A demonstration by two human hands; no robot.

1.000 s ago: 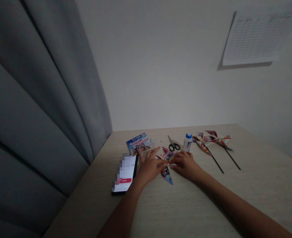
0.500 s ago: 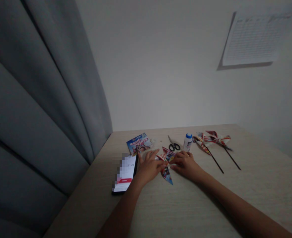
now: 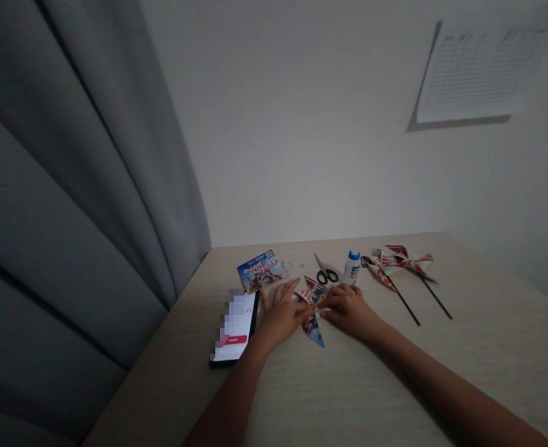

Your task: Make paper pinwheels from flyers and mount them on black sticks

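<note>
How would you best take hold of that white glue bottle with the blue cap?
Probably around its white body, coming from the near side with the right hand. The glue bottle stands upright on the table, narrow and round, so fingers can wrap it below the cap, and that hand lies closest.

Bare left hand (image 3: 281,315) palm down, fingers spread; right hand (image 3: 347,308) palm down, fingers slightly curled; fingertips seemingly almost meeting, dim light.
</note>
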